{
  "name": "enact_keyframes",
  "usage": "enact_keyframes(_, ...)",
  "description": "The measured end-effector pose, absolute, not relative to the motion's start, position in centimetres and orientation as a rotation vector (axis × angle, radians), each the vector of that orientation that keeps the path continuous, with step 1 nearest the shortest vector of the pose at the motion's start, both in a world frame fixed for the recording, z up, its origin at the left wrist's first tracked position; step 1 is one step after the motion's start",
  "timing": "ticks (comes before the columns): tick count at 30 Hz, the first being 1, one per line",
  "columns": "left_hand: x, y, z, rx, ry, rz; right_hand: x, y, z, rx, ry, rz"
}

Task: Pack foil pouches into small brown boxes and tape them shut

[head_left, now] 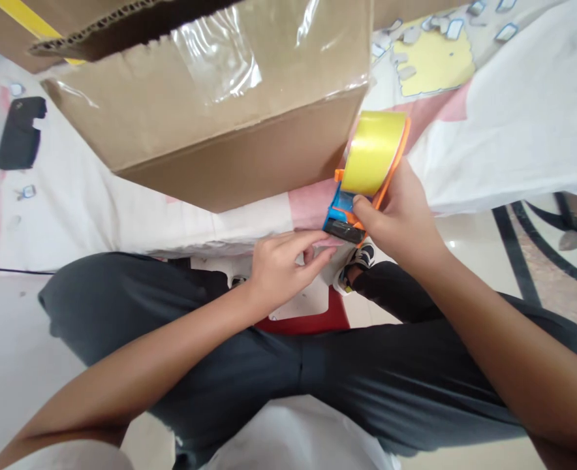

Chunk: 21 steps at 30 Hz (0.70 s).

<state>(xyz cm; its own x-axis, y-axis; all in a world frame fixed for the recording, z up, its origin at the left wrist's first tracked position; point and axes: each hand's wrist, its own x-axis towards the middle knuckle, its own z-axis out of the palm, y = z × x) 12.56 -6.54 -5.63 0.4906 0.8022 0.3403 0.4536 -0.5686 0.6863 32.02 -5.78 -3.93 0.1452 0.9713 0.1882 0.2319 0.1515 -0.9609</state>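
Observation:
My right hand (401, 212) is wrapped round an orange and blue tape dispenser (344, 215), its thumb resting on the blue part. A wide roll of yellow-looking tape (374, 150) sits in the dispenser. At the dispenser's dark front edge, my left hand (286, 261) has its thumb and forefinger closed near a small pinkish strip (328, 241), which seems to be the tape's end. Just beyond both hands stands a brown cardboard box (249, 156), with shiny clear tape (217, 59) across its side and a torn upper edge.
The box rests on a bed-like surface with a white and pink cloth (508, 143). A black phone-like object (21, 132) lies at the left. A yellow printed patch (435, 59) shows at the upper right. Below are my legs (367, 372) and a red seat edge (337, 310).

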Motion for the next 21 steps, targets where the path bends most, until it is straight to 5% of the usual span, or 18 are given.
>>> enact_keyframes(21,15.2,-2.6,-3.1,1.773,1.071,0.658,32.0,-5.4,-5.2,-1.29,-1.29,0.709)
